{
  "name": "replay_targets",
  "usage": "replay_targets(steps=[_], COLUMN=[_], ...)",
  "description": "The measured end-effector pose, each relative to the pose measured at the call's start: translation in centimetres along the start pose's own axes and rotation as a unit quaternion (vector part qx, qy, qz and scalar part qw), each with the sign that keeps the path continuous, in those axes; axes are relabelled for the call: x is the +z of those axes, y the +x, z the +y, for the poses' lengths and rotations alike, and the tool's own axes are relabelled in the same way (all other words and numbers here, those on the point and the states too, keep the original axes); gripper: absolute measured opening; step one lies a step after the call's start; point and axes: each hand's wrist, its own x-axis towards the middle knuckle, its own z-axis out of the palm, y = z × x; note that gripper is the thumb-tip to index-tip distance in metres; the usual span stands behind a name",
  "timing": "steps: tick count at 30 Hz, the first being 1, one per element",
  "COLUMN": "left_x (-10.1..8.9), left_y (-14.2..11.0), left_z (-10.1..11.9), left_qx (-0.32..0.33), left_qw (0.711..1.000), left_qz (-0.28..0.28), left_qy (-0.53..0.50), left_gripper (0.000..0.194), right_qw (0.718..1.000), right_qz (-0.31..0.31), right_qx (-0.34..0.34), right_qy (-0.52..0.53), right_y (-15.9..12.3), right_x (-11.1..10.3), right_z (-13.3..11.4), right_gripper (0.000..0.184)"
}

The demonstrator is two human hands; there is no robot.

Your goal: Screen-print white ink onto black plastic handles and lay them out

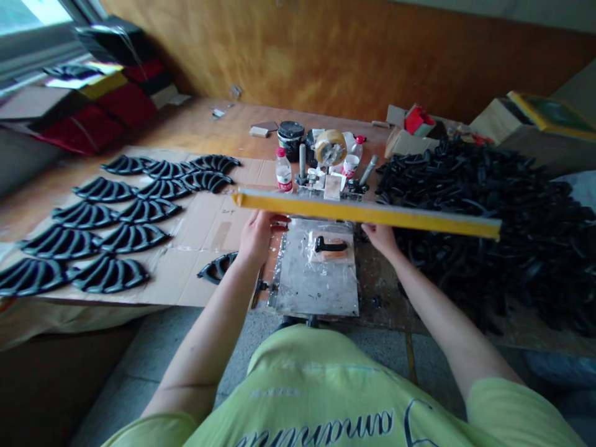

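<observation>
A long yellow bar (372,212), which looks like the near edge of a screen-printing frame, hangs slightly tilted above a metal base plate (316,288). My left hand (257,239) grips it from below at the left, fingers partly hidden behind it. Right of the middle, my right hand (379,237) holds its underside, with the fingertips partly covered. Below the bar, a short curved black plastic piece (331,244) lies on a small tan block (334,254) fixed to the plate. Left of the plate rests a fan-shaped black set of pieces (218,268), partly behind my left forearm.
Several fan-shaped rows of black pieces (112,273) lie on cardboard (186,264) at the left. A big heap of black pieces (488,248) covers the right side. Behind the bar stand a red-capped bottle (283,172), a black tub (291,141) and a tape roll (329,148).
</observation>
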Motion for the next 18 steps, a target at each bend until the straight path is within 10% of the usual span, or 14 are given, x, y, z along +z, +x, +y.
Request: replay_targets(steps=[4,9,12,15,18], left_x=[1.3,2.6,2.0,-2.5,-10.5], left_y=[-0.8,-7.5,-9.7,-9.8,-9.5], left_z=[-1.9,-8.0,-10.1,-11.0,-12.0], left_qx=[-0.022,-0.307,-0.329,-0.288,-0.246], left_qw=[0.998,0.948,0.941,0.956,0.952], left_qz=[0.049,-0.075,-0.041,0.042,0.167], left_qy=[-0.037,-0.039,-0.071,-0.035,0.069], left_gripper=[0.044,0.057,0.052,0.046,0.038], right_qw=[0.987,0.982,0.949,0.951,0.987], right_qz=[-0.112,-0.049,-0.079,-0.109,-0.079], right_qx=[-0.106,-0.171,-0.301,-0.289,-0.107], right_qy=[-0.043,-0.069,-0.052,-0.030,-0.088], right_y=[-3.4,-7.3,-9.4,-8.0,-3.6], right_x=[4.2,4.4,4.7,4.0,1.5], right_z=[-2.8,-9.6,-12.1,-9.9,-3.7], right_gripper=[0.030,0.012,0.018,0.023,0.028])
